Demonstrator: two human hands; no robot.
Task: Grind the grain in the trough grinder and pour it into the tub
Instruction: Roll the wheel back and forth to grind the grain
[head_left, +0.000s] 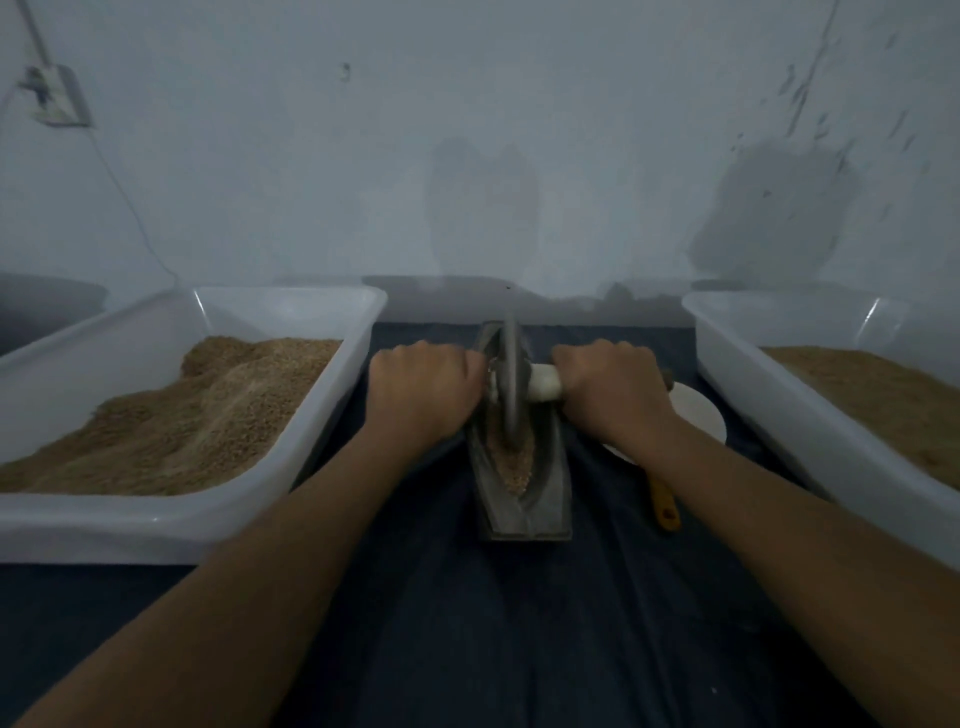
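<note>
A grey metal trough grinder (545, 499) lies lengthwise on the dark cloth in front of me, with brown grain (514, 465) in its groove. A metal wheel (510, 384) stands upright in the trough toward its far end. A pale axle handle (544, 383) runs through the wheel. My left hand (423, 387) grips the handle on the wheel's left side. My right hand (613, 387) grips it on the right. A white tub (291, 462) at the left holds a heap of grain. Another white tub (810, 415) at the right holds a flatter layer.
A white round dish (698, 415) sits right of the grinder, partly behind my right wrist. A yellow tool handle (665, 506) lies beside it. Dark cloth (519, 623) covers the surface. A pale wall stands close behind.
</note>
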